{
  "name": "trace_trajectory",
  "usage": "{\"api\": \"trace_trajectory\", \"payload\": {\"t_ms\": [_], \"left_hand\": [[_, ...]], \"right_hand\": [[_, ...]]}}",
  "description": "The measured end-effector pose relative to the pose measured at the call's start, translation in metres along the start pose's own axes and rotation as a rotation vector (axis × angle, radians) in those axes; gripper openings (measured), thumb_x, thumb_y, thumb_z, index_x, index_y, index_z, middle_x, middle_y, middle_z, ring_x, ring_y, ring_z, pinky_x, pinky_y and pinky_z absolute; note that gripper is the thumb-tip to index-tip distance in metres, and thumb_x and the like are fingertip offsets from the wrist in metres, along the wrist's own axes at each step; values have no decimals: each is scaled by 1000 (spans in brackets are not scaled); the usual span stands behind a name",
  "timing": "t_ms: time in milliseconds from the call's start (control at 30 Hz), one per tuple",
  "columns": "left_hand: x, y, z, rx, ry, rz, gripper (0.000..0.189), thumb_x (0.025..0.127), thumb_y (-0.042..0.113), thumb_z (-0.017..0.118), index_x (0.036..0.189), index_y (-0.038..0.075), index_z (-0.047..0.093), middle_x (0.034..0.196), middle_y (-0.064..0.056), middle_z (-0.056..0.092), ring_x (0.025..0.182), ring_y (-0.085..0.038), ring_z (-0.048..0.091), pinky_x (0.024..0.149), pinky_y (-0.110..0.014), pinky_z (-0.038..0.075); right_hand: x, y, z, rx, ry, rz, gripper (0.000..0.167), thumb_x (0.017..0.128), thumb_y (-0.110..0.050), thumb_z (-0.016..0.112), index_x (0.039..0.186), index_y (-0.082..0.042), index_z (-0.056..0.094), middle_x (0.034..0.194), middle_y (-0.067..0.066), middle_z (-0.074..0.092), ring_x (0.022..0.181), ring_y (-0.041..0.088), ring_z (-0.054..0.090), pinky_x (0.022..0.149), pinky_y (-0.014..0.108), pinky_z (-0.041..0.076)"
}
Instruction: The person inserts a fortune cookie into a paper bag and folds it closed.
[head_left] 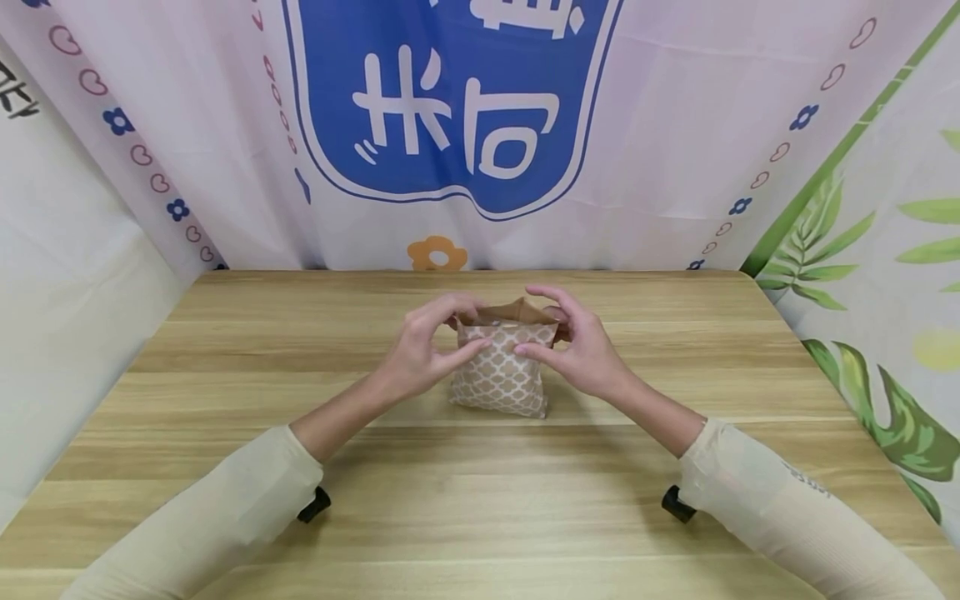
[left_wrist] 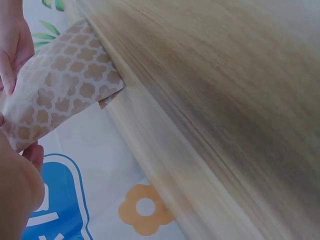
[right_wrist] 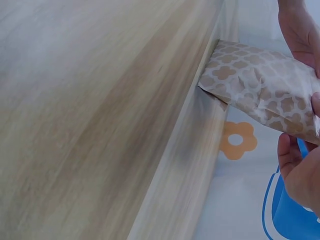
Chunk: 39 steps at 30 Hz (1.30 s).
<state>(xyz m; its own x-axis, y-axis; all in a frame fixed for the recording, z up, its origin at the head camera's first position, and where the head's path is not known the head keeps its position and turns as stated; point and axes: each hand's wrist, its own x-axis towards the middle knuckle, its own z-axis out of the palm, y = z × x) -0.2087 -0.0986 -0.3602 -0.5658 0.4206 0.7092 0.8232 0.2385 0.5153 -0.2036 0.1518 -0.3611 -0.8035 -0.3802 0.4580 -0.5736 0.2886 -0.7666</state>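
A brown paper bag (head_left: 498, 375) with a white lattice pattern stands on the wooden table, its top edge spread apart so the plain brown inside shows. My left hand (head_left: 423, 346) pinches the left side of the bag's mouth, thumb on the front face and fingers behind. On the other side my right hand (head_left: 581, 346) grips the right edge in the same way, its index finger raised above the rim. Both wrist views show the patterned paper bag (left_wrist: 65, 80) with its bottom end at the tabletop (right_wrist: 100, 110). What lies inside the bag is mostly hidden.
The wooden table (head_left: 465, 517) reaches back to a hanging cloth (head_left: 660, 167) with a blue printed sign and an orange flower. Cloth with green leaves (head_left: 900, 417) hangs at the right, and plain white cloth (head_left: 67, 250) at the left.
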Motion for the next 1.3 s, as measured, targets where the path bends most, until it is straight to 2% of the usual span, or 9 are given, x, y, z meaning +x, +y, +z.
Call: {"api": "trace_trajectory", "payload": {"t_ms": [200,367,500,733,867,1067,1167,1300], "left_hand": [[0,0,0,-12,-1,-4,26,82,-8,82,100,-3,64,116,-23,71,94,-31,71,82,-35,63],[1,-2,1,-2,14,2,24,81,-8,84,92,0,64,113,-24,72,96,-33,72,83,-35,63],[1,-2,1,-2,20,7,23,80,-7,85,90,0,65,111,-22,73,97,-33,72,83,-34,63],[0,-2,1,-14,26,-12,26,80,-5,86,88,2,63,110,-20,74,97,-31,72,84,-32,63],[1,-1,1,-42,32,-23,28,79,-6,86,93,-1,62,110,-21,74,95,-31,73,84,-33,63],[1,0,1,-106,27,-63,50,78,-9,86,117,-7,55,112,-22,73,95,-31,74,80,-31,62],[1,1,1,-119,27,-71,54,77,-11,86,120,-8,54,112,-22,73,95,-31,74,80,-30,62],[0,1,0,-101,23,-43,50,78,-10,85,119,-7,57,111,-21,73,94,-31,73,80,-32,62]], "right_hand": [[-1,1,-1,6,1,-3,74,81,5,85,146,2,50,116,19,75,81,11,68,66,22,55],[-1,1,-1,10,0,-5,73,81,4,85,145,2,50,111,18,76,82,12,68,67,22,56],[-2,1,-1,7,3,-2,64,83,5,83,141,5,54,106,18,76,80,13,67,68,23,57],[-2,0,-1,37,-1,2,46,88,3,80,131,5,63,109,15,72,80,14,64,69,23,57],[-2,1,-1,58,3,-9,45,87,7,79,129,7,63,107,17,73,81,12,66,70,23,58],[-2,-1,0,56,24,-20,47,85,9,79,129,7,61,109,19,73,88,12,68,73,22,58],[-4,-1,0,20,62,-82,50,83,9,82,127,7,59,115,20,70,95,19,70,74,21,57],[-6,0,0,-43,107,-229,46,78,13,84,115,7,57,121,23,66,101,33,72,75,20,58]]}}
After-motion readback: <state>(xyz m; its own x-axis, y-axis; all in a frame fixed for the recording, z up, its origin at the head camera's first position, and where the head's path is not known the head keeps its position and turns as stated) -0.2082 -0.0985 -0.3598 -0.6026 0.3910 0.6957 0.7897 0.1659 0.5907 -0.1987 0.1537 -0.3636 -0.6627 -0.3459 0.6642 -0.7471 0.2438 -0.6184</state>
